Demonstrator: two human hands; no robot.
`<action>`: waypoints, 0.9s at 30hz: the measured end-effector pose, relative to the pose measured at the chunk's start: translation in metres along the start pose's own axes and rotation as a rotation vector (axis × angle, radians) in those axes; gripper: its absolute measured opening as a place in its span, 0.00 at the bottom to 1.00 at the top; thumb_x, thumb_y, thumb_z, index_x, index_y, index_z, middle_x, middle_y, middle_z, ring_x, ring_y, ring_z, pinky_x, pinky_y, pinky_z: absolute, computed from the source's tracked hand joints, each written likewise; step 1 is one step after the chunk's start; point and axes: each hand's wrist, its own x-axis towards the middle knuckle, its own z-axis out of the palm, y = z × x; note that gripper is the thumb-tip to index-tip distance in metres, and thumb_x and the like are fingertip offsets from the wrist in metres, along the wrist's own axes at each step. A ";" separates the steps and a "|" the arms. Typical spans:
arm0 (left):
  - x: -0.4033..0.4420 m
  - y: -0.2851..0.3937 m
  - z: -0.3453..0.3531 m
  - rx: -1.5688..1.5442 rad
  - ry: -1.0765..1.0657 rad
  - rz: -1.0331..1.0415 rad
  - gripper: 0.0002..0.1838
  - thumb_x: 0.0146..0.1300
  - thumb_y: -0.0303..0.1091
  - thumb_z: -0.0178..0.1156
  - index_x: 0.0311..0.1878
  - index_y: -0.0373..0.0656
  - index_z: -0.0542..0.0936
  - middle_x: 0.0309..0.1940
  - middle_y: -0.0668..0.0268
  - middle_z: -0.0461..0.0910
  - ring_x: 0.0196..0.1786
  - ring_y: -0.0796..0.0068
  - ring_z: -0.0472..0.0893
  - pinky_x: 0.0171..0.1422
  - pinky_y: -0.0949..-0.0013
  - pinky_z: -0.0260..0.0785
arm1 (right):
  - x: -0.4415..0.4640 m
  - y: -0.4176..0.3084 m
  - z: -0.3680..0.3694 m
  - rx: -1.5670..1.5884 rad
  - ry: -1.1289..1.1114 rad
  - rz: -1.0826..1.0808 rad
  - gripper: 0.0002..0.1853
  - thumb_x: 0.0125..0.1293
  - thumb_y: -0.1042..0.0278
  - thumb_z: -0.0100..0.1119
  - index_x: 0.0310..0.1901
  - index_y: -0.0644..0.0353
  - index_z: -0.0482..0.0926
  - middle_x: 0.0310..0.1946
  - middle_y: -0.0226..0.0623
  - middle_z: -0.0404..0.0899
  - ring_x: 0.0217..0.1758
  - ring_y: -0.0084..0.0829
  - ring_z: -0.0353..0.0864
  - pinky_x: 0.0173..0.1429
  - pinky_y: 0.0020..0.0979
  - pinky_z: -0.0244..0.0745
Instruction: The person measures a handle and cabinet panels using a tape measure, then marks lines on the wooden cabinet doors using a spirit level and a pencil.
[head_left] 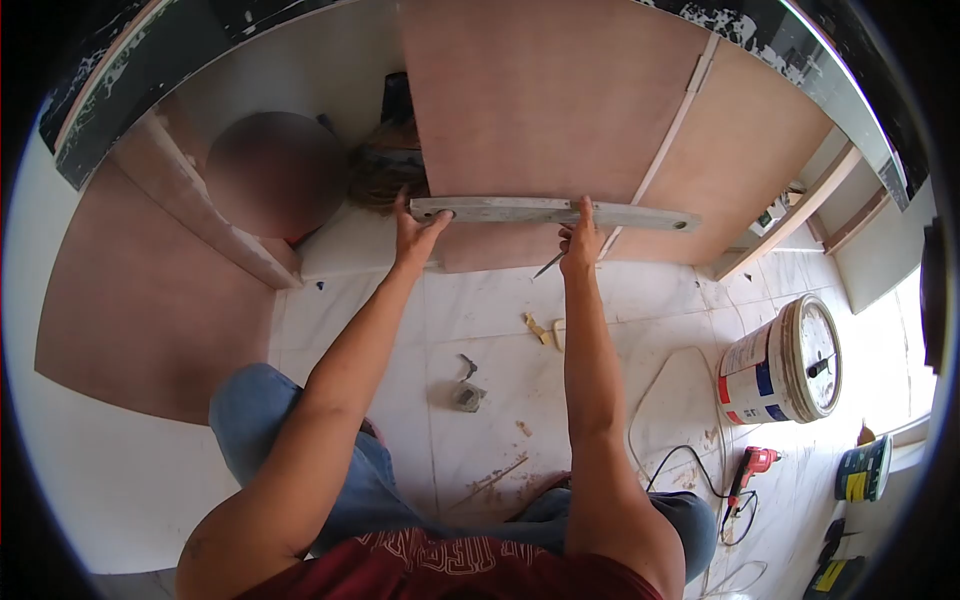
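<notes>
A long grey spirit level (510, 211), with holes near its ends, is held level in front of a plywood panel (540, 100). My left hand (418, 235) is closed on its left end, thumb on the near face. Right of the middle, my right hand (580, 245) grips the same level, thumb over its top edge. A thin pencil-like stick (548, 265) also pokes out from the fingers of that hand. Whether the level touches the panel or stands just off it, I cannot tell.
Another person (385, 165) is inside the cabinet opening at left, partly hidden. On the tiled floor (480, 330) lie scraps and a small dirty block (467, 398). A large paint bucket (765, 365) and a red drill (752, 470) with its cord are on the right.
</notes>
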 end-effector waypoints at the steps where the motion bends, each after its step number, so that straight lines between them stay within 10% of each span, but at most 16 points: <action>1: 0.001 0.002 -0.005 0.073 0.007 0.051 0.59 0.53 0.42 0.79 0.79 0.38 0.49 0.71 0.46 0.62 0.73 0.53 0.66 0.78 0.57 0.59 | -0.005 -0.001 0.003 0.035 0.000 -0.057 0.26 0.63 0.43 0.71 0.45 0.62 0.78 0.29 0.37 0.79 0.21 0.22 0.74 0.20 0.23 0.58; 10: 0.009 0.013 -0.019 0.692 -0.256 -0.056 0.57 0.53 0.39 0.77 0.80 0.40 0.50 0.76 0.44 0.59 0.76 0.53 0.64 0.79 0.58 0.57 | -0.008 -0.001 0.019 -0.296 -0.122 -0.521 0.26 0.62 0.49 0.74 0.44 0.66 0.77 0.33 0.42 0.83 0.28 0.32 0.79 0.35 0.34 0.76; 19: 0.024 0.060 0.002 0.525 -0.141 0.031 0.35 0.64 0.34 0.66 0.73 0.40 0.67 0.67 0.48 0.74 0.68 0.53 0.76 0.69 0.55 0.67 | -0.082 0.010 0.073 -0.909 -0.197 -0.642 0.33 0.56 0.40 0.74 0.43 0.67 0.75 0.33 0.53 0.85 0.39 0.55 0.86 0.45 0.48 0.77; 27: 0.030 0.098 0.008 -0.162 -0.147 -0.098 0.40 0.69 0.59 0.61 0.74 0.40 0.66 0.71 0.54 0.69 0.73 0.62 0.67 0.70 0.59 0.65 | -0.114 0.001 0.114 -1.073 -0.307 -0.791 0.30 0.56 0.45 0.72 0.45 0.62 0.71 0.37 0.52 0.85 0.40 0.57 0.85 0.45 0.50 0.79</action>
